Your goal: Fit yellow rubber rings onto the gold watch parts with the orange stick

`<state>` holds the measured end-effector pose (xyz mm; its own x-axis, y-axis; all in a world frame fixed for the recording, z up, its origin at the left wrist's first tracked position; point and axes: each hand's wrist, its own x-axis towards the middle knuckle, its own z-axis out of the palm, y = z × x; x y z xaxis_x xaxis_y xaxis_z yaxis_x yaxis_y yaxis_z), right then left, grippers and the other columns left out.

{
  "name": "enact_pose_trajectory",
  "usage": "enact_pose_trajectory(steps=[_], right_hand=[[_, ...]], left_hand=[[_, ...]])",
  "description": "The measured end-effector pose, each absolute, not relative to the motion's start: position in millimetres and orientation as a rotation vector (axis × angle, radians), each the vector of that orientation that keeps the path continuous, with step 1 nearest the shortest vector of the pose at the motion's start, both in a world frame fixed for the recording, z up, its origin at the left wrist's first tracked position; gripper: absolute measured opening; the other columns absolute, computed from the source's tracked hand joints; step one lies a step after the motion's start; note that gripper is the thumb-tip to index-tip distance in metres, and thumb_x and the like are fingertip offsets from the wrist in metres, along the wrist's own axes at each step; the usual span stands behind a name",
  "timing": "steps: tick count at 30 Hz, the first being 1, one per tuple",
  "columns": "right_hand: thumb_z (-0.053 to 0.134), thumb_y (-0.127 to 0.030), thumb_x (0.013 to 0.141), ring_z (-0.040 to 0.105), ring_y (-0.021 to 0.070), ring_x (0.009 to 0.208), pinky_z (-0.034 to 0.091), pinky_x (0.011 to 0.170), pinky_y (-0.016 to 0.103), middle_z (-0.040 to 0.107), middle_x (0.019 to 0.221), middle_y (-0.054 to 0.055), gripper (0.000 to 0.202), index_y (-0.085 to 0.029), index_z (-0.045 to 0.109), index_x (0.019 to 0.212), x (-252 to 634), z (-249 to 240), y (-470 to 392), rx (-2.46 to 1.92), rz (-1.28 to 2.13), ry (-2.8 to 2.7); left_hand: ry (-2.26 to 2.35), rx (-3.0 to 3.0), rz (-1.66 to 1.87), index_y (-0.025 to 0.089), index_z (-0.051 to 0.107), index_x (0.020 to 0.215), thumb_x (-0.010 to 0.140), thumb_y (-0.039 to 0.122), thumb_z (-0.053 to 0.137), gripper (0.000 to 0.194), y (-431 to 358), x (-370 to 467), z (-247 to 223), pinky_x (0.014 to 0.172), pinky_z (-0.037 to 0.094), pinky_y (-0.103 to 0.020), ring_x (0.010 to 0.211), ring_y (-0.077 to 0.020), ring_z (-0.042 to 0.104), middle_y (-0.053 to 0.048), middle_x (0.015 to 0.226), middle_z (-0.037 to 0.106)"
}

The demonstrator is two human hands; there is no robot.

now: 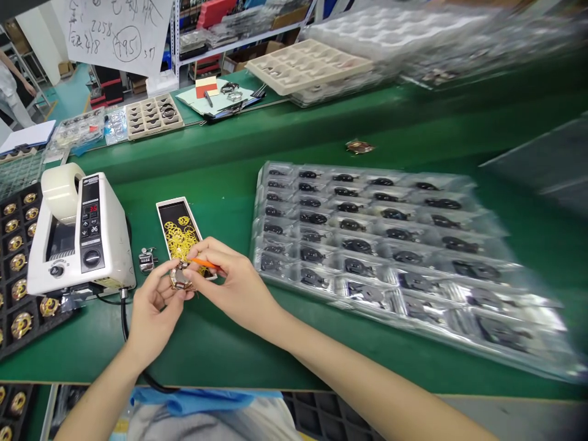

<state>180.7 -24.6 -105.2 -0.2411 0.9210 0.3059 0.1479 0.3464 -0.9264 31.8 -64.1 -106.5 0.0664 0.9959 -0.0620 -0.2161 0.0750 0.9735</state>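
Observation:
Between the fingers of my left hand (158, 303) is a watch case (180, 277), held above the green bench near the small box. My right hand (229, 278) pinches a thin orange stick-like tool (205, 263), its fingertips close against the case. The tool's tip is too small to make out. Just beyond both hands lies a white-edged box (160, 211) of yellow rings (177, 236), partly covered by my right fingers. To the left of the box sits a small metal tally counter (147, 260).
A white tape dispenser (110, 233) stands at left, beside a black tray (7, 309) of gold watch cases. A clear plastic tray (337, 245) of black-looking parts spans the right. A small wrapped piece (359, 146) lies behind it. Beige trays (307, 67) and a clipboard (215, 101) sit on the back ledge.

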Motion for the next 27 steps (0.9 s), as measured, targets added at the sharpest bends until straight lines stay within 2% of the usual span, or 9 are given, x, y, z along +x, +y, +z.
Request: enact_pose_trajectory(steps=[4,9,13,20,27], right_hand=[[0.055,-0.015,0.085,0.056,0.0126,0.071,0.046,0.060,0.025,0.058,0.088,0.004,0.013,-0.019,0.059,0.073,181.2,-104.0,-23.7,-0.985,1.014,-1.671],[0.056,-0.016,0.086,0.058,0.0146,0.078,0.046,0.067,0.028,0.059,0.089,0.004,0.014,-0.019,0.057,0.072,182.0,-103.2,-22.8,-0.969,0.983,-1.701],[0.056,-0.014,0.085,0.057,0.0137,0.077,0.046,0.067,0.027,0.058,0.087,0.003,0.017,-0.019,0.057,0.069,183.2,-102.7,-22.4,-0.954,1.000,-1.717],[0.055,-0.012,0.085,0.058,0.0133,0.074,0.047,0.064,0.026,0.059,0.087,0.004,0.015,-0.018,0.059,0.071,182.2,-104.3,-23.1,-0.997,0.996,-1.694],[0.054,-0.014,0.086,0.060,0.0160,0.079,0.049,0.065,0.028,0.060,0.090,0.004,0.014,-0.020,0.058,0.074,180.8,-105.2,-26.2,-1.075,0.812,-1.776]], left_hand=[[1.039,1.031,1.210,0.019,0.061,0.114,0.080,0.028,0.074,0.038,-63.5,31.3,-106.8,0.082,0.058,-0.021,0.091,-0.0154,0.072,-0.007,0.100,0.077],[1.042,1.037,1.207,0.019,0.061,0.113,0.079,0.029,0.075,0.038,-62.4,30.4,-105.9,0.079,0.057,-0.019,0.087,-0.0144,0.073,-0.006,0.096,0.077],[1.046,1.034,1.202,0.020,0.061,0.114,0.079,0.030,0.076,0.040,-61.6,30.0,-106.7,0.080,0.057,-0.019,0.087,-0.0141,0.072,-0.006,0.096,0.077],[1.087,1.050,1.193,0.017,0.061,0.116,0.077,0.033,0.077,0.045,-61.8,31.3,-106.6,0.080,0.058,-0.025,0.088,-0.0172,0.072,-0.008,0.096,0.077],[1.081,1.054,1.211,0.018,0.061,0.113,0.077,0.032,0.076,0.042,-61.2,33.2,-104.0,0.079,0.059,-0.026,0.088,-0.0184,0.073,-0.008,0.095,0.077]])
